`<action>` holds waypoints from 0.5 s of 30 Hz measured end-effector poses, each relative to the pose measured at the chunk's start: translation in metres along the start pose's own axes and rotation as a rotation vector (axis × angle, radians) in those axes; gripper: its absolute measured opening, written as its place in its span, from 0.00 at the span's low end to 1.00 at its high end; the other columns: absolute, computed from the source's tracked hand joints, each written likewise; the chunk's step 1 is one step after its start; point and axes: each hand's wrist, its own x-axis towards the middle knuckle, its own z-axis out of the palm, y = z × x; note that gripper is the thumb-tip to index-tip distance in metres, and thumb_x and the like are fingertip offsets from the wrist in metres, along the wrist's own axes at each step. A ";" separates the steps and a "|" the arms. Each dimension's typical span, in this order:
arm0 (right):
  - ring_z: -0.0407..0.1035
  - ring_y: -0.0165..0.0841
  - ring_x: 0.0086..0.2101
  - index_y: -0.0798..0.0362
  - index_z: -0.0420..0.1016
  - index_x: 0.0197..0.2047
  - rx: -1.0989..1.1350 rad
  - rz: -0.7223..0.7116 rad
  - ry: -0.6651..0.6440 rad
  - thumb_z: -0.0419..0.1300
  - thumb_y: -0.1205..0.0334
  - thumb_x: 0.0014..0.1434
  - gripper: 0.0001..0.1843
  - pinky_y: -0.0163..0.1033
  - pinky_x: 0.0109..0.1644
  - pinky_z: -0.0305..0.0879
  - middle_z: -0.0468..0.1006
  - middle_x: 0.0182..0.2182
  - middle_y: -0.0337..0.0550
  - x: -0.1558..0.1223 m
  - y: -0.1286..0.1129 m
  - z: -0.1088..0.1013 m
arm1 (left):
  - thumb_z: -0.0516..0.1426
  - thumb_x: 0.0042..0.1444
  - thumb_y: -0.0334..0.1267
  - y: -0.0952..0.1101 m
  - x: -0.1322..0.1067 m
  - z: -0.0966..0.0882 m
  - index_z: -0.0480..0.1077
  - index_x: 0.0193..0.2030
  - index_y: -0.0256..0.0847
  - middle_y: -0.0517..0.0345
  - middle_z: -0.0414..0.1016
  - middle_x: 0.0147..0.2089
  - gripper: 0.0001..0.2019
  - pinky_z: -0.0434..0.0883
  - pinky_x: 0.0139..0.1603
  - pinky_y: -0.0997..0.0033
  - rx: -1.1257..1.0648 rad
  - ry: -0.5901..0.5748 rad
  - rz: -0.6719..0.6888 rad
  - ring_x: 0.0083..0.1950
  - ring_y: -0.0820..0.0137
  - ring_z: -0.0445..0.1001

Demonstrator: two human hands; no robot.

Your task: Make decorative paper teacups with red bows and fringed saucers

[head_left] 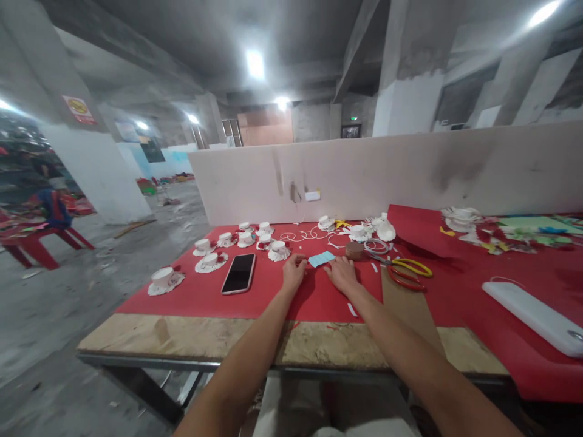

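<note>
A small light-blue piece of paper with crease-like lines (pixel 321 260) lies on the red table covering between my hands. My left hand (pixel 295 271) is just left of it, fingers curled inward and closed; whatever they may pinch is too small to make out. At the paper's right edge rests my right hand (pixel 342 273), its fingers apart and the fingertips touching or nearly touching the paper. Beyond my right hand sits a brown round roll (pixel 354 250). Scissors with yellow and red handles (pixel 406 273) lie open to the right.
Several small white hat-shaped pieces with lacy brims (pixel 212 261) stand at the left. A phone (pixel 239 274) lies near my left hand. White cord (pixel 300 233) loops behind. A white elongated case (pixel 532 312) lies far right. A pale upright board (pixel 364 176) bounds the table's back.
</note>
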 end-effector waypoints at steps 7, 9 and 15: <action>0.60 0.43 0.50 0.54 0.72 0.49 -0.007 -0.051 0.022 0.50 0.50 0.61 0.21 0.47 0.52 0.51 0.72 0.48 0.54 -0.003 -0.005 -0.001 | 0.54 0.51 0.34 -0.003 0.003 0.000 0.70 0.36 0.37 0.56 0.75 0.30 0.07 0.64 0.23 0.76 0.012 0.031 0.019 0.18 0.77 0.65; 0.59 0.42 0.51 0.53 0.71 0.50 -0.008 -0.050 0.018 0.49 0.46 0.61 0.24 0.47 0.53 0.52 0.71 0.50 0.53 -0.003 -0.006 0.001 | 0.54 0.51 0.35 -0.004 0.004 -0.001 0.70 0.35 0.38 0.56 0.75 0.30 0.06 0.64 0.23 0.75 0.020 0.044 0.021 0.18 0.77 0.66; 0.58 0.48 0.52 0.61 0.70 0.52 -0.035 0.109 0.038 0.45 0.47 0.63 0.28 0.51 0.52 0.51 0.69 0.51 0.62 0.003 -0.005 0.006 | 0.54 0.51 0.35 -0.004 0.004 -0.001 0.70 0.34 0.39 0.57 0.75 0.29 0.06 0.65 0.25 0.75 0.047 0.064 0.018 0.19 0.76 0.66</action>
